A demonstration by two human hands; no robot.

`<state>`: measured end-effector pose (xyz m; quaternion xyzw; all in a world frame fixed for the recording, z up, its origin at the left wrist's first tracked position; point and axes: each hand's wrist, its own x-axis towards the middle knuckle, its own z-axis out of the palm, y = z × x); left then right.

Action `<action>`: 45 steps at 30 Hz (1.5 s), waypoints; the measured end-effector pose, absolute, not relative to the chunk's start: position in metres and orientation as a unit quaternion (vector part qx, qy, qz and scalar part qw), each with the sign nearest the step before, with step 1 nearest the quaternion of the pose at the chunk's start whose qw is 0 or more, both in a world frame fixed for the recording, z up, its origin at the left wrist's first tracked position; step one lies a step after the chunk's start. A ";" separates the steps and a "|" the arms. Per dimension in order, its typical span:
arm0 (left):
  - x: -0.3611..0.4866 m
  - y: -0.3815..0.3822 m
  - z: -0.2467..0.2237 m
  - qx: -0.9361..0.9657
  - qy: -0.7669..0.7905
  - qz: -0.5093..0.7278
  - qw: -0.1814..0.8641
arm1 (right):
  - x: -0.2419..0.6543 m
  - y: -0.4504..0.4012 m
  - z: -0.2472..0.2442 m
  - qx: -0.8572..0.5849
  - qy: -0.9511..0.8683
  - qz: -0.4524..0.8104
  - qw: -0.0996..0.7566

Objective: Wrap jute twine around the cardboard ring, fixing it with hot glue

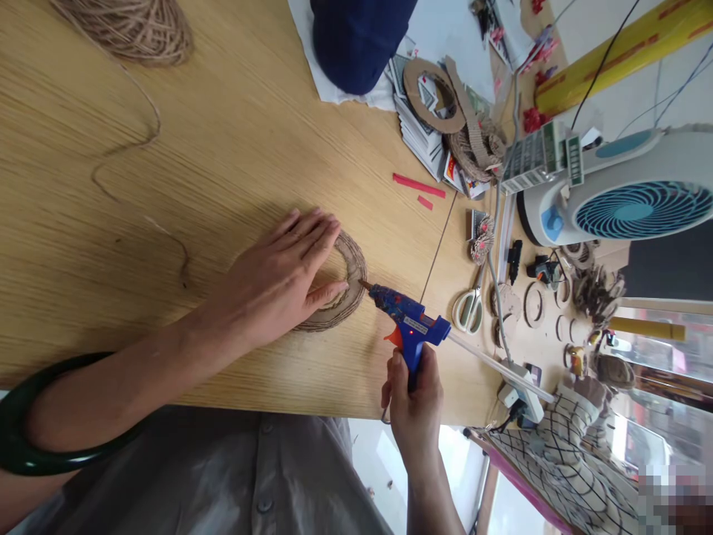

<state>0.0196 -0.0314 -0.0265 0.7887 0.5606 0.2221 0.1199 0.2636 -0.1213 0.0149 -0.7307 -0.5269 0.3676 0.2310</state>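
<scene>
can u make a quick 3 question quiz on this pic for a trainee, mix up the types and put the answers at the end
1. Multiple choice: what does the right hand hold?
a) scissors
b) a ball of twine
c) a blue glue gun

2. True or false: the dark green bangle is worn on the right forearm.

3. Fill in the blank: the nozzle points toward the cardboard ____ partly covered by the left hand.

Key:
1. c
2. False; the dark green bangle is on the left forearm.
3. ring (the cardboard ring)
</scene>
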 end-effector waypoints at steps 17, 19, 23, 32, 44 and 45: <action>0.020 -0.032 -0.026 0.787 0.546 0.254 0.136 | 0.262 -0.128 0.021 -0.741 -0.530 0.359 0.202; 0.020 -0.033 -0.024 0.789 0.546 0.246 0.135 | 0.260 -0.131 0.023 -0.743 -0.525 0.363 0.200; 0.020 -0.033 -0.025 0.796 0.541 0.243 0.120 | 0.257 -0.126 0.021 -0.742 -0.518 0.369 0.213; 0.019 -0.032 -0.026 0.794 0.535 0.261 0.124 | 0.263 -0.130 0.026 -0.738 -0.531 0.358 0.213; 0.015 -0.032 -0.015 0.799 0.518 0.276 0.129 | 0.253 -0.106 0.024 -0.669 -0.411 0.496 0.371; 0.014 -0.032 -0.011 0.802 0.512 0.281 0.123 | 0.253 -0.106 0.023 -0.665 -0.408 0.505 0.370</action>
